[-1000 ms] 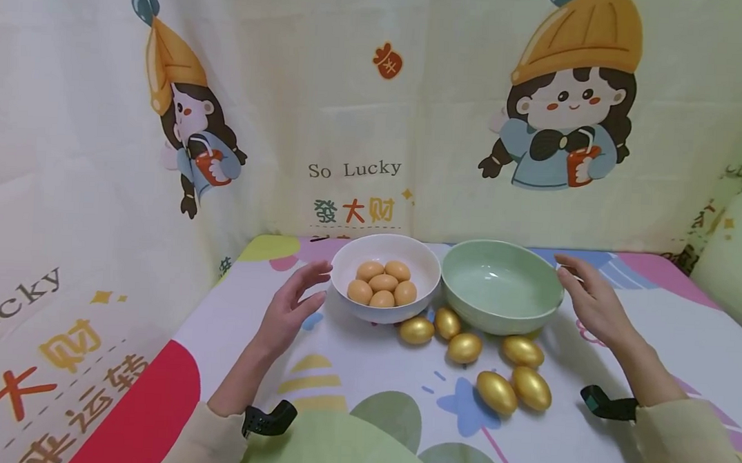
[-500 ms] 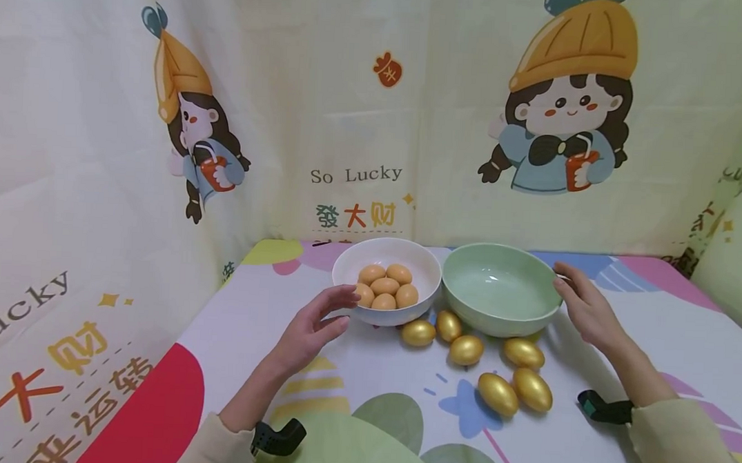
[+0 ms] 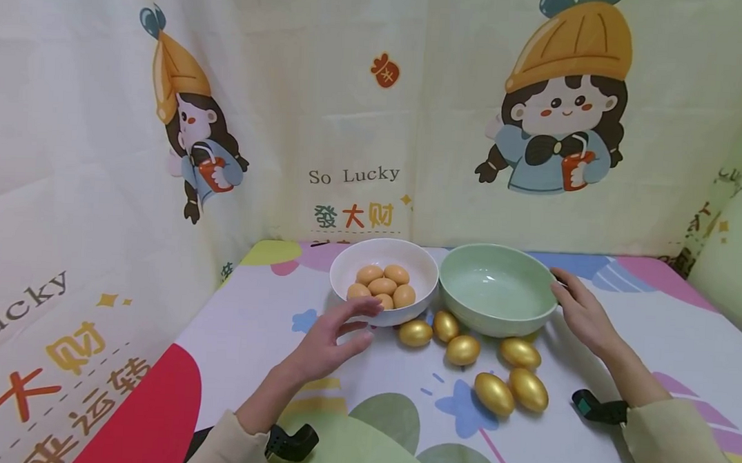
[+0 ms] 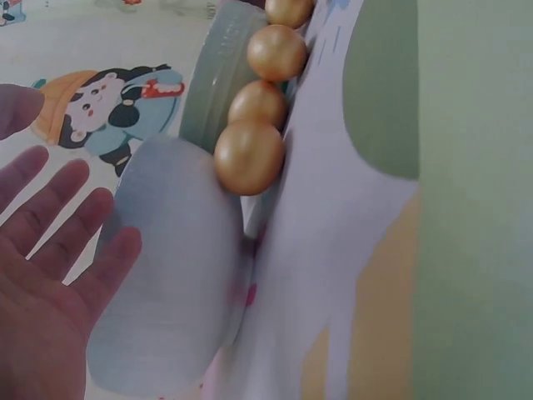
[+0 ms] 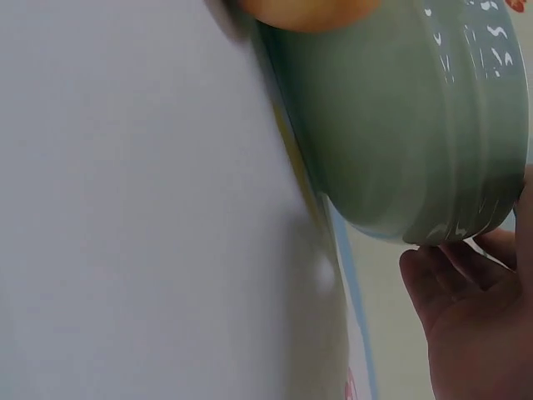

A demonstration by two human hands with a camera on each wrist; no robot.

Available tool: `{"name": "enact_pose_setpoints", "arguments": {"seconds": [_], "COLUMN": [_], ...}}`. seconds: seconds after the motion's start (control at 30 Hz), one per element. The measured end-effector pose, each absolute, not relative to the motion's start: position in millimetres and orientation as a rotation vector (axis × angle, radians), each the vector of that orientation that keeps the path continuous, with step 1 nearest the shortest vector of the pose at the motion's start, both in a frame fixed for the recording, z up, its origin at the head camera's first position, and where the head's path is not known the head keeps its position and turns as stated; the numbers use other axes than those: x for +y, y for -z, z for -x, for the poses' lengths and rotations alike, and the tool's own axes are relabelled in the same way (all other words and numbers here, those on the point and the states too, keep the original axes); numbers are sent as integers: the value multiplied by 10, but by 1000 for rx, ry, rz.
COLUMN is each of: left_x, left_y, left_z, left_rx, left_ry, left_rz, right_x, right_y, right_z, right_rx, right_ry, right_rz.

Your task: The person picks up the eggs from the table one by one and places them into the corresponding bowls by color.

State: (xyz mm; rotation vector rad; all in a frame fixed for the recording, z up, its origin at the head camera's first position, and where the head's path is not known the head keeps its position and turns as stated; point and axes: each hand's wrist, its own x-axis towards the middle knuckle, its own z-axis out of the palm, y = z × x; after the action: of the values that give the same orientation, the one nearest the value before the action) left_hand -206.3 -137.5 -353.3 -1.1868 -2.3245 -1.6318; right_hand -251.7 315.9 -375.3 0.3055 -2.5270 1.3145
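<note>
– Where have you got your hands?

– My left hand is at the near left side of a round, smooth white bowl, fingers relaxed and apart, gripping nothing. I can't tell whether my fingertips touch the bowl.

– And the other one?

– My right hand is at the right side of a round, glossy pale-green bowl. My fingertips rest lightly against its wall; I'm not clasping it. The green bowl stands right of the white one, just beside it.

– Where are the eggs?

– Seven smooth, light-brown eggs sit together in the white bowl. Six shiny gold eggs lie on the white, colourfully printed tablecloth, on the near side of the bowls: three grouped to the left, by the gap between the bowls, and three to the right, two of those nearest me.

– Anything you can read?

– Plenty, on the cream printed cloth curtain. The far side says "So Lucky", with "發大财" below it. On the left hang another "Lucky", partly cut off, and "大", "财" and "来运转" in big brush-style characters. The lettering at far right is folded; I can't read it.
</note>
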Motion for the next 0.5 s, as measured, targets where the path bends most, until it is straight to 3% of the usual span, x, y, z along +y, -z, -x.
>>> {"name": "enact_pose_setpoints", "arguments": {"seconds": [0.5], "left_x": [-1040], "left_y": [3658], "left_z": [2142], "left_rx": [-2419], "left_ry": [1432], "left_rz": [1386], "right_x": [3153], "right_y": [3737], "right_z": [2534], "right_rx": [-2574], "right_ry": [-1327], "right_rz": [-268]}}
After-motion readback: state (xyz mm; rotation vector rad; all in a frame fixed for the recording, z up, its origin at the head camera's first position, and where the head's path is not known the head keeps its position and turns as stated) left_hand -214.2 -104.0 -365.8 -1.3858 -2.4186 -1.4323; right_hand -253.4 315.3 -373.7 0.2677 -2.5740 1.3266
